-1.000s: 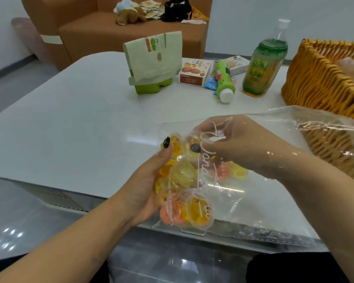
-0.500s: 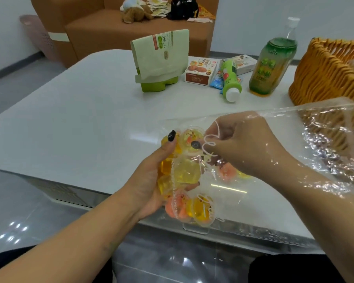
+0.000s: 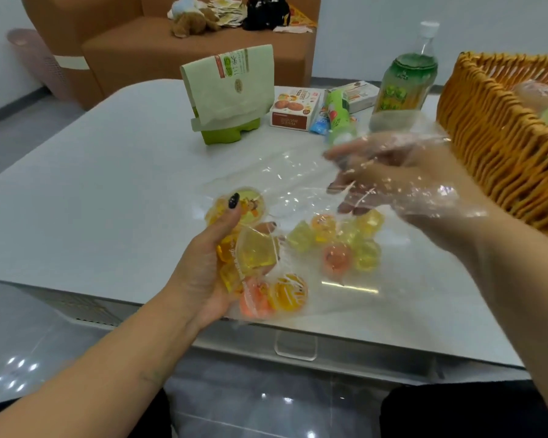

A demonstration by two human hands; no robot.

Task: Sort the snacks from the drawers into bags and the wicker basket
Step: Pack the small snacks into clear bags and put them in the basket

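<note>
My left hand (image 3: pixel 203 273) grips a cluster of yellow and orange jelly cups (image 3: pixel 253 254) through a clear plastic bag (image 3: pixel 282 175), just above the table's near edge. My right hand (image 3: pixel 402 184) is inside the bag, blurred, fingers spread, holding nothing. Just below its fingers, several more jelly cups (image 3: pixel 339 245) lie in the bag on the white table (image 3: pixel 108 184). The wicker basket (image 3: pixel 494 131) stands at the right, close behind my right hand, with a filled clear bag inside it.
At the table's far side stand a green paper bag (image 3: pixel 231 86), a biscuit box (image 3: pixel 293 110), a green tube (image 3: pixel 337 112) and a green drink bottle (image 3: pixel 405 83). A drawer handle (image 3: pixel 295 346) sits under the near edge. A brown sofa (image 3: pixel 171 52) lies beyond.
My right hand has opened and lifted up and to the right inside the bag. Several jelly cups now lie on the table in the bag. My left hand keeps its grip.
</note>
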